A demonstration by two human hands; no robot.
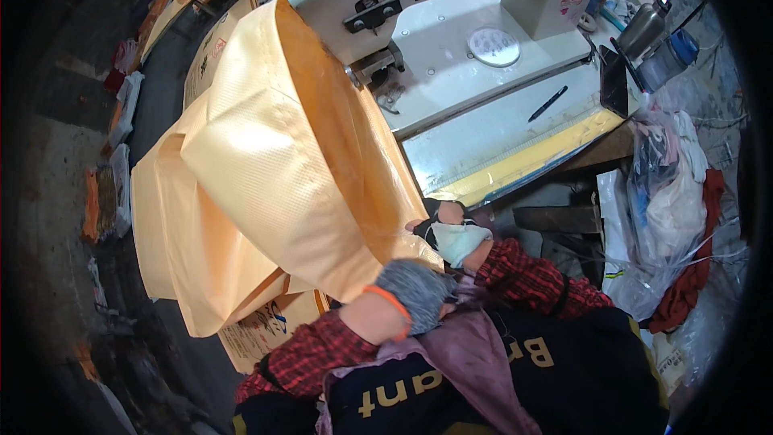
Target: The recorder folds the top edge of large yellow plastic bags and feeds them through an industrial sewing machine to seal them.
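One big pale-orange, textured plastic-woven sack [258,145] fills the left-centre of our view — mouth gaping toward the upper right, lower edge gathered at our hands. White metal sewing machine [459,84] sits just right of it, its needle end close to the sack's rim. Off right, well apart from the sack: a clear plastic bag bundle [672,201], with dark-red cloth [702,254] beside it.

Our left hand [411,294], in a grey knit glove with an orange cuff, is at the sack's lower edge; fingers hidden, so we can't tell if it's gripping. Our right hand [455,234], in a black-and-white covering, is just beyond it, fingers curled against the sack's right edge — closed or not, we can't tell.

Smaller stuff: grey metal bottle [646,28] at upper right, round white disc [493,47] on the machine bed, dark slim pen [548,103] below the disc.
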